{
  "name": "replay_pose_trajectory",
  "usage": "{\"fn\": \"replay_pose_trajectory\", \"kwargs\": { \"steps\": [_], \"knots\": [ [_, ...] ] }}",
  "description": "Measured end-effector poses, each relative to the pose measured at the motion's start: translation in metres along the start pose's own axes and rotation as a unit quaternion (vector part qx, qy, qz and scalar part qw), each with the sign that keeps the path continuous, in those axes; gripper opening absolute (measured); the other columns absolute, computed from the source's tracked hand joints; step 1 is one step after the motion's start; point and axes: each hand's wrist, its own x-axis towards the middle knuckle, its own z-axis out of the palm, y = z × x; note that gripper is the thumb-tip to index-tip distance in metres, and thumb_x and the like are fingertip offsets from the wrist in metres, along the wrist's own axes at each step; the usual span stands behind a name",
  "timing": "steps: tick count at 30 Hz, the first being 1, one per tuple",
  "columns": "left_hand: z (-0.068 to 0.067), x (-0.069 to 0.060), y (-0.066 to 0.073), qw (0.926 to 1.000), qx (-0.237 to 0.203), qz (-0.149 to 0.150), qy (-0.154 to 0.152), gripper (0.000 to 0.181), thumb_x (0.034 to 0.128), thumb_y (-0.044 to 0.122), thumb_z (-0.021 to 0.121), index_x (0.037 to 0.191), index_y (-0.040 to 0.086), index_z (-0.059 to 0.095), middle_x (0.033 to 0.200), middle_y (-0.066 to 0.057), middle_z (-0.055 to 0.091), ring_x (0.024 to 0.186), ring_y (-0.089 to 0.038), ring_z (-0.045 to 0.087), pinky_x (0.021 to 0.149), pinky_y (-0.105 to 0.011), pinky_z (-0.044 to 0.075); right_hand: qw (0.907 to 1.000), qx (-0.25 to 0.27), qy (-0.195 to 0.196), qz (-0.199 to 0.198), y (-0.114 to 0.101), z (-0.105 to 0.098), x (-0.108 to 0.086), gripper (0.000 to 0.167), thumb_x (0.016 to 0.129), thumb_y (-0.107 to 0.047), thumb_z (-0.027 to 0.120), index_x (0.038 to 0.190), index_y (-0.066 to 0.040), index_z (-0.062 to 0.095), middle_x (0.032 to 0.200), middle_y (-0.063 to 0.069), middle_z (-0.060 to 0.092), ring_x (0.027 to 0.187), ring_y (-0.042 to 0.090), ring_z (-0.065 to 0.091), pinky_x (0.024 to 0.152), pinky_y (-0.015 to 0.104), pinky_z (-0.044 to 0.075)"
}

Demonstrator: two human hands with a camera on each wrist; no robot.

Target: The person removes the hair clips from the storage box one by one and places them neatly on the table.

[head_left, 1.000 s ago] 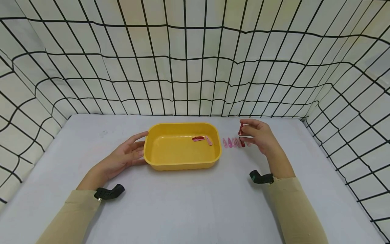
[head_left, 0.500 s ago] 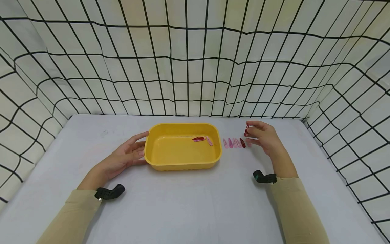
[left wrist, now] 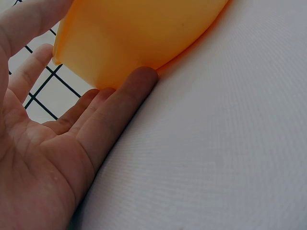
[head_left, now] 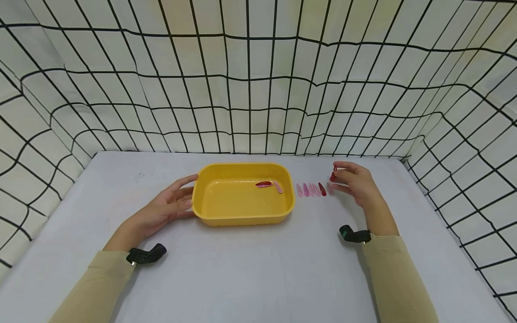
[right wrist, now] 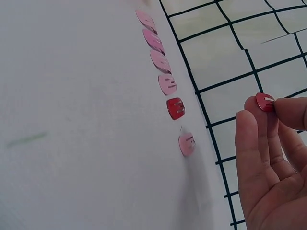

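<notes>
The right hand (head_left: 355, 181) pinches a red snap hair clip (right wrist: 265, 102) between thumb and fingertip, a little above the table. Below it lies a row of snap hair clips: a dark red clip (head_left: 322, 189), a pink clip (right wrist: 187, 144) nearest the hand, and several more pink ones to the left. A yellow tray (head_left: 242, 221) stands left of the row, with a red clip (head_left: 264, 184) and pink clips inside. At the tray's left end the left hand (head_left: 163, 208) touches the wall with fairly straight fingers, as the left wrist view also shows.
A white table (head_left: 250, 273) carries everything. Black grid netting (head_left: 250, 89) over white cloth rises behind it and at both sides. Each wrist wears a black camera band, such as the left band (head_left: 145, 255).
The right hand has moved to the right with the red hair clip, uncovering the dark red clip in the row. The left hand stays at the tray.
</notes>
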Motion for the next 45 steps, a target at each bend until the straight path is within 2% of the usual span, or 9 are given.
{"fn": "replay_pose_trajectory", "kwargs": {
  "steps": [5,13,19,26,32,45],
  "knots": [
    [0.0,-0.001,0.001,1.0,-0.003,0.003,-0.003,0.067,0.1025,0.003,0.05,0.159,0.025,0.022,0.161,-0.019,0.023,0.132,-0.02,0.052,0.099,-0.04,0.054,0.9998,-0.011,0.011,0.01,0.0,-0.005,0.0,0.052,0.1,-0.02,0.061,0.147,-0.004,0.044,0.123,0.008,0.062,0.099,0.012,0.064,0.085,0.028,0.059],
    [0.0,-0.001,0.0,1.0,-0.001,-0.005,0.006,0.067,0.1024,0.005,0.052,0.159,0.027,0.022,0.161,-0.017,0.024,0.132,-0.018,0.053,0.098,-0.04,0.054,0.9977,-0.059,0.018,0.03,0.007,-0.018,0.005,0.05,0.101,-0.017,0.057,0.148,-0.004,0.043,0.136,0.018,0.052,0.097,0.01,0.063,0.089,0.03,0.058],
    [-0.001,0.0,-0.001,1.0,0.004,-0.005,0.006,0.067,0.1027,0.005,0.052,0.159,0.027,0.022,0.161,-0.016,0.024,0.132,-0.017,0.053,0.098,-0.039,0.054,0.9908,-0.131,0.014,0.031,0.012,-0.021,0.007,0.046,0.1,-0.019,0.059,0.142,-0.003,0.049,0.122,0.013,0.062,0.09,0.01,0.065,0.085,0.028,0.059],
    [0.0,0.0,0.0,0.9999,0.009,-0.003,0.006,0.066,0.1028,0.005,0.051,0.158,0.027,0.023,0.161,-0.016,0.024,0.131,-0.017,0.054,0.098,-0.039,0.055,0.9797,-0.198,0.012,0.026,0.014,-0.02,0.006,0.038,0.098,-0.02,0.06,0.132,-0.004,0.056,0.109,0.004,0.067,0.093,0.015,0.062,0.076,0.025,0.054],
    [0.0,0.0,0.0,1.0,0.007,-0.002,0.004,0.066,0.1029,0.005,0.051,0.159,0.027,0.022,0.161,-0.016,0.024,0.131,-0.017,0.053,0.098,-0.039,0.055,0.9732,-0.228,0.008,0.03,0.016,-0.018,0.007,0.036,0.097,-0.021,0.062,0.129,-0.005,0.058,0.093,-0.004,0.07,0.088,0.015,0.06,0.071,0.026,0.048],
    [-0.001,-0.001,0.0,0.9999,0.007,-0.005,0.008,0.067,0.1027,0.005,0.052,0.159,0.027,0.023,0.161,-0.016,0.024,0.13,-0.016,0.054,0.098,-0.039,0.055,0.9637,-0.263,0.011,0.046,0.017,-0.014,0.007,0.035,0.098,-0.021,0.06,0.131,-0.007,0.06,0.104,0.008,0.069,0.089,0.021,0.06,0.071,0.027,0.048]
  ]
}}
